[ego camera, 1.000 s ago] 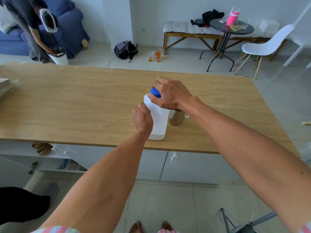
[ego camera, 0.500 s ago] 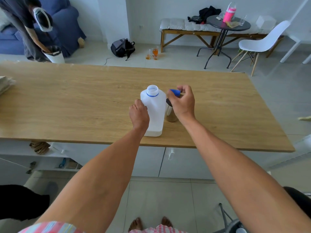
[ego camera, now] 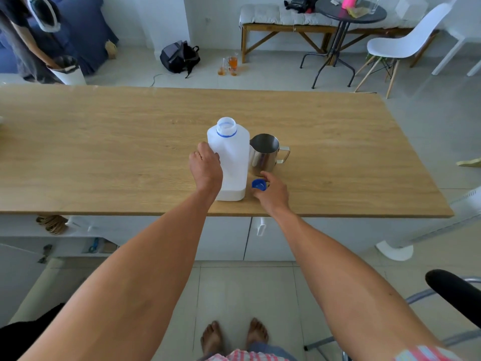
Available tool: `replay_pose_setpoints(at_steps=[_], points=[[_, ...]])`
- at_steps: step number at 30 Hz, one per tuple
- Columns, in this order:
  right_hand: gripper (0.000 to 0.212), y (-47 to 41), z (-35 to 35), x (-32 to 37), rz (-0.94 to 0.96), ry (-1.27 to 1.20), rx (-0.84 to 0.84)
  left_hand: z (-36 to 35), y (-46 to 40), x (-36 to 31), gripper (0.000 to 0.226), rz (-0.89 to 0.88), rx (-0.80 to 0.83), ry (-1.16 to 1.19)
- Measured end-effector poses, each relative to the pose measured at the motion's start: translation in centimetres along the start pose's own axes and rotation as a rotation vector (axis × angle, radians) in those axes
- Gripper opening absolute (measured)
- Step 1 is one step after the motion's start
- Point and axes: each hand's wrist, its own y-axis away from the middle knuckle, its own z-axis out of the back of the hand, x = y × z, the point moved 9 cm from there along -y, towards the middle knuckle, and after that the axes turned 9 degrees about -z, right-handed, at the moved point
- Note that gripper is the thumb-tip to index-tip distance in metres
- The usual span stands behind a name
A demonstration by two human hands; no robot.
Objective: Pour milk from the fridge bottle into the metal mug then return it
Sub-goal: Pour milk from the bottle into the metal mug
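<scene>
- The left hand (ego camera: 205,166) is wrapped around the left side of the bottle (ego camera: 230,160), fingers curled against its wall, holding it upright.
- The right hand (ego camera: 272,192) sits low on the worktop (ego camera: 104,152) just right of the bottle's base, fingers loosely bent, thumb and fingertips pinching the blue cap (ego camera: 259,184), whose open side faces up.
- The bottle stands near the worktop's front edge, its neck open, a blue ring left around the neck; a shallow band of milk shows at its bottom.
- The mug (ego camera: 265,155) stands just beside the bottle on the right, touching or nearly touching it, handle pointing right, and looks empty inside.
- Open room: the worktop is bare wood to the left, behind and to the right of the bottle and mug; the right edge is well away from the mug, and the front edge lies close under both wrists.
- Beyond the far edge are floor, a backpack (ego camera: 179,57), a bench (ego camera: 273,22), a round table (ego camera: 351,14) and a white chair (ego camera: 406,43); another person (ego camera: 28,35) bends over a bin (ego camera: 66,71) at far left.
- Compared with half a second ago, the right hand has carried the cap from beside the bottle's neck down to the worktop, uncovering the mug; the left hand keeps its grip, and one second ago the cap was on the bottle under the right hand.
</scene>
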Motion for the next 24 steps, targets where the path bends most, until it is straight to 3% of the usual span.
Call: replay_pose_setpoints(at_steps=[11,15,17,20,22,24], points=[[0.066,0.2,-0.4,-0.8,-0.034,0.063,-0.009,-0.3,-0.2,0.1,0.043,-0.021,0.015,0.037],[0.019,-0.2,3.1,1.7,0.010,-0.133,-0.151,-0.1,0.0,0.2,0.041,0.010,0.005,0.034],[0.009,-0.8,5.6,3.6,0.082,-0.155,-0.269,-0.1,0.1,0.2,0.041,0.004,0.003,0.032],[0.025,-2.9,7.9,5.8,0.111,-0.113,-0.298,-0.1,0.3,0.1,0.039,0.008,-0.006,0.037],[0.037,-4.9,8.3,6.0,0.035,-0.023,-0.236,-0.1,0.2,0.1,0.040,0.003,-0.013,0.036],[0.036,-6.7,8.2,5.6,-0.039,0.080,-0.146,0.0,0.1,0.2,0.040,-0.002,-0.020,0.031]])
